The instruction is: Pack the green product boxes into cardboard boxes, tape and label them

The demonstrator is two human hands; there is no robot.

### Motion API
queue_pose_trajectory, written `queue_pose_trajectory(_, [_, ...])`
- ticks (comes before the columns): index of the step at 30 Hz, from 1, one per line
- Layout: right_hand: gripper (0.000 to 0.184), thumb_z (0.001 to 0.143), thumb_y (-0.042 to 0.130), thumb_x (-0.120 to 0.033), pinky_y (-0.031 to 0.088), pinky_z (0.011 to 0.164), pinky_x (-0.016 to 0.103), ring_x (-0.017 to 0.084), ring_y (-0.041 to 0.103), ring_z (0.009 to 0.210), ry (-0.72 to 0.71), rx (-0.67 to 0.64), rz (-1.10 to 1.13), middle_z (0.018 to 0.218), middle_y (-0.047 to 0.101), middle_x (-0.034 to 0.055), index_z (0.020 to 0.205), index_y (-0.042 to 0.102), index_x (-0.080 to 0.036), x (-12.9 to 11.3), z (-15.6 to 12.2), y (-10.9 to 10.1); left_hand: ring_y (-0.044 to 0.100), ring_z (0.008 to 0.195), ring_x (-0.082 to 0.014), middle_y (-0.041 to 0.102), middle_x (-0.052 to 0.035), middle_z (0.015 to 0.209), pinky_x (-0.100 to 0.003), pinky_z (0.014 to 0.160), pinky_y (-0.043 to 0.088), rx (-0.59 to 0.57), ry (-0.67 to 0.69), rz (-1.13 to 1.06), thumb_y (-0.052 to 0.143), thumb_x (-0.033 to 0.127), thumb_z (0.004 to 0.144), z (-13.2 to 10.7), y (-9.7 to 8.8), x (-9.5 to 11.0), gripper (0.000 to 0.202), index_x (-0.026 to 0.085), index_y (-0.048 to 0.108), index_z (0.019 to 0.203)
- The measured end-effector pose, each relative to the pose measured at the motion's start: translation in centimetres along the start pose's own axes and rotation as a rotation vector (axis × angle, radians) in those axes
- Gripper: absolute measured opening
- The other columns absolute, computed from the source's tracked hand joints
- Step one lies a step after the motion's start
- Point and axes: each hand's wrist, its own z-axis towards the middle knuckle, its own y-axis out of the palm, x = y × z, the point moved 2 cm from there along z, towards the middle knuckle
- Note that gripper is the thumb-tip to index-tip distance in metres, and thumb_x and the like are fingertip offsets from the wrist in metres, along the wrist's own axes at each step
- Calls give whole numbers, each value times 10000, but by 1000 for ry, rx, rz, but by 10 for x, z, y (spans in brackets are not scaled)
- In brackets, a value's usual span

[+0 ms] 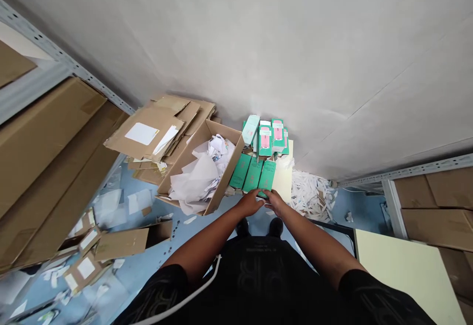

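Both my arms reach down to a cluster of small green boxes [253, 173] on the floor by the white wall. My left hand [251, 202] and my right hand [274, 201] meet at the near end of the front row of green boxes, fingers curled onto the rightmost one [267, 177]. Behind that row stand more green boxes with pink and white fronts [265, 139], some upright, one tilted. A pale board [284, 177] lies under and beside them.
An open cardboard box [207, 167] full of crumpled white paper sits left of the green boxes. Flattened cartons [158, 128] pile behind it. Metal shelving with large cartons [44, 147] stands left and right. Paper scraps [314, 194] litter the blue floor. A pale tabletop [402, 271] is at lower right.
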Motion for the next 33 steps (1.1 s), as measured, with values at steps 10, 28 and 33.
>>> queue_pose_trajectory(10, [304,834,702,-427,490,553,237,129,617,617,113,19,39,801,666,-7,1014,569,-220,-8,-13,-13,667,1109,-241,616,-151,1407,-362,991,499,74,-190,-194,710,318,779,5,16,-5,636,172,572,1382])
queue_pose_trajectory(28, [412,680,773,-354,559,667,322,177,678,662,-39,-126,182,861,699,11,979,514,-242,4,-63,-51,636,1215,-290,671,-155,1333,-400,1047,476,187,-233,-177,687,526,862,7,16,20,564,171,608,1293])
queue_pose_trajectory(33, [373,649,774,-288,553,740,329,183,653,764,-193,-162,87,867,643,-11,926,529,-236,-8,-97,-62,663,1172,-267,617,-178,1400,-371,941,552,187,-166,-506,771,523,817,26,10,51,837,189,418,1499])
